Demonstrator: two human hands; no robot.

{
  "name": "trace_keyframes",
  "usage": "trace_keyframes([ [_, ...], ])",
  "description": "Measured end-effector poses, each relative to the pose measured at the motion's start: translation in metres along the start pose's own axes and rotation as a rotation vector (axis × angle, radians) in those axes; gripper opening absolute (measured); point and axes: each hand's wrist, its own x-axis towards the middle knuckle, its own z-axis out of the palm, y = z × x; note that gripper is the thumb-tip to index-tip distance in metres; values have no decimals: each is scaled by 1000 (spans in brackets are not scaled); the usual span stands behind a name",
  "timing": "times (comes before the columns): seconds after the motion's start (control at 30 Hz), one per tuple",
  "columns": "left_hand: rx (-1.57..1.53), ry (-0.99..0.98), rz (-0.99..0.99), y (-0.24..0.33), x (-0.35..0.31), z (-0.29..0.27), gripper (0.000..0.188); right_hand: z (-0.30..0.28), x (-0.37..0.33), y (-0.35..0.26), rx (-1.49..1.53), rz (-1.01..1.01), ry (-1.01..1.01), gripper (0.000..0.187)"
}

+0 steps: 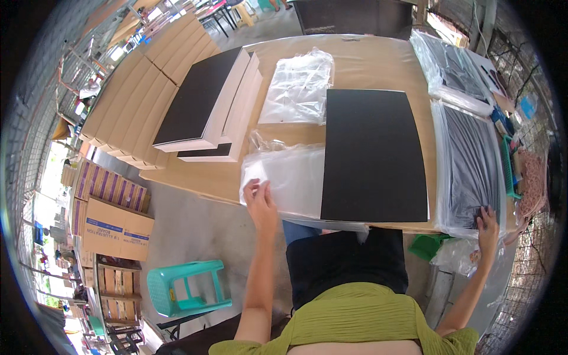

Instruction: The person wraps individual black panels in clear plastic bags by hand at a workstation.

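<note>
Hands [261,205] [488,227] half-curled; on clear sleeves [293,180], wrapped stack [466,160]

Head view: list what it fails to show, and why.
Head view:
- How far the clear bags run under the black board: board covers it.
- Palm of the left hand: behind the hand's back.
- Number of dark sheets under the right hand: masked by wrinkled plastic.
- Upper body of a background person: cut by the top edge.

Plastic sleeves [293,183] glossy; plastic-wrapped stack [464,160] shiny, creased; black board [374,157] matt, smooth; cartons [133,100] matt cardboard.
</note>
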Motion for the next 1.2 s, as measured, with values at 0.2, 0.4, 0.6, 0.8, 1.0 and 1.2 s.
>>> trace_keyframes([
  [0.2,365,40,-111,-62,58,-10,21,-22,9,-88,264,-150,161,38],
  [0.4,242,243,136,-64,61,-24,10,-42,20,-199,361,-448,141,38],
  [0.6,324,-1,-9,-15,42,-15,10,-35,32,-321,575,-877,91,35],
  [0.8,239,18,54,7,48,-47,20,-19,38,-405,720,-1068,3,28],
  [1.0,309,-204,5,24,63,-61,21,36,42,-462,771,-1069,-238,24],
  [1.2,-141,-106,381,36,72,-60,31,68,59,-493,977,-1036,-545,22],
])
